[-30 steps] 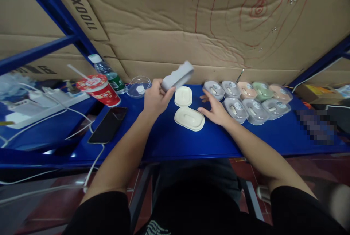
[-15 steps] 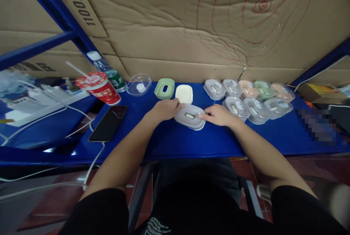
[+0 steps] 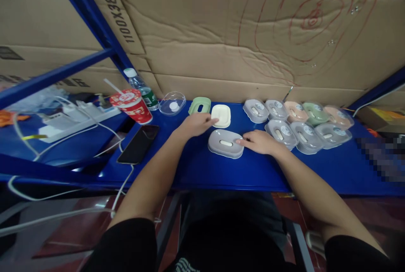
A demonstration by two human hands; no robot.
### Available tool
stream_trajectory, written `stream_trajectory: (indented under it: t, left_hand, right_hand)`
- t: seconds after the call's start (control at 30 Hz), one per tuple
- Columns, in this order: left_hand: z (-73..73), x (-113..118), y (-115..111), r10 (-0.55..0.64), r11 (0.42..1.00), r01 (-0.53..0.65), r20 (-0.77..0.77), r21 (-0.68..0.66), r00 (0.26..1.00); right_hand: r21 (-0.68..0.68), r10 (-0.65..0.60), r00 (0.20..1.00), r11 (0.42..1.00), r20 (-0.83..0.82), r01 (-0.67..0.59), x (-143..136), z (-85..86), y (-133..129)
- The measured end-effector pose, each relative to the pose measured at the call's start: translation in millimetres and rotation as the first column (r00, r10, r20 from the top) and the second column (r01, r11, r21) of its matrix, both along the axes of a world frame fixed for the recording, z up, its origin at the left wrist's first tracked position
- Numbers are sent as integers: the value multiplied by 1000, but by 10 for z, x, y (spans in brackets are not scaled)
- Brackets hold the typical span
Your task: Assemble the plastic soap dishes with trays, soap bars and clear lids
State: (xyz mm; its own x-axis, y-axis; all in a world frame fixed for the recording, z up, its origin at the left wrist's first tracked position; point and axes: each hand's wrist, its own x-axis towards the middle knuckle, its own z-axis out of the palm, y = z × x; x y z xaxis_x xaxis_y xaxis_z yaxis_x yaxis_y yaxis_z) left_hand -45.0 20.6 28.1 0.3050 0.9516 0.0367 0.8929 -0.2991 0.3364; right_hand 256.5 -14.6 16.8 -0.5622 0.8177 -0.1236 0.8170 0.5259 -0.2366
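Observation:
A grey oval dish (image 3: pixel 218 144), which looks like a soap dish, lies on the blue table with a white piece in its central slot. My right hand (image 3: pixel 261 141) grips its right edge, thumb on top. My left hand (image 3: pixel 198 124) is off the grey dish, its fingers stretched toward a small cream tray (image 3: pixel 223 114); whether they touch the tray I cannot tell. Behind the left hand stands a green slotted dish (image 3: pixel 205 102). Farther left sits a clear plastic lid (image 3: pixel 171 106) with a round white sticker.
Several lidded dishes (image 3: pixel 306 137) in grey, peach and green stand in two rows at the right. On the left are a red cup (image 3: pixel 136 109) with a straw, a water bottle (image 3: pixel 148 95), a phone (image 3: pixel 138 144) and cables. Cardboard (image 3: pixel 202 31) walls the back.
My left hand has let go of the grey dish and shifted toward the cream tray. My right hand stays on the dish's right edge. The camera view has shifted slightly.

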Motion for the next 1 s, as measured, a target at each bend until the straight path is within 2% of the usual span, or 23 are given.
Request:
stream_trajectory:
  t: [0.07,0.1,0.17,0.23,0.33,0.4,0.47,0.67,0.8,0.87,0.93,1.0]
  left_hand:
    - [54,-187,78,206,969,-212,62,124,977]
    - [70,-292,116,311,930,-322,85,176,947]
    - [69,-503,183,460,849,-468,94,245,883]
    - [32,-679,238,557,794,-555,70,248,828]
    - [-44,-831,299,621,781,-613,-46,119,782]
    - [-80,-864,325,625,780,-624,-103,41,774]
    - [-95,-869,339,634,773,-634,-87,32,769]
    - [-12,-847,293,685,711,-693,109,115,721]
    - [85,-790,237,663,660,-721,289,209,691]
    - [113,-741,216,583,652,-698,393,295,711]
    - [117,-668,194,448,652,-651,496,388,744]
    - [100,-559,162,304,680,-589,562,438,769]
  right_hand:
    - [-11,-13,1000,1000,-1,12,1,6,-1]
    - [-17,-20,1000,1000,-4,19,3,7,0]
    - [-22,-22,1000,1000,-16,22,9,3,5]
    - [-25,-16,999,1000,-29,15,20,-5,12]
    - [-32,-8,999,999,-39,7,35,-18,19]
    - [-32,-7,999,999,-41,6,40,-24,20]
    - [-22,-2,999,1000,-44,1,39,-26,21]
    - [12,-7,999,1000,-36,7,38,-25,24]
    - [75,-33,999,997,-35,36,53,-48,39]
    - [118,-59,997,991,-39,64,55,-62,50]
    - [152,-99,993,982,-66,108,50,-71,59]
    - [175,-146,980,970,-139,169,40,-76,64]
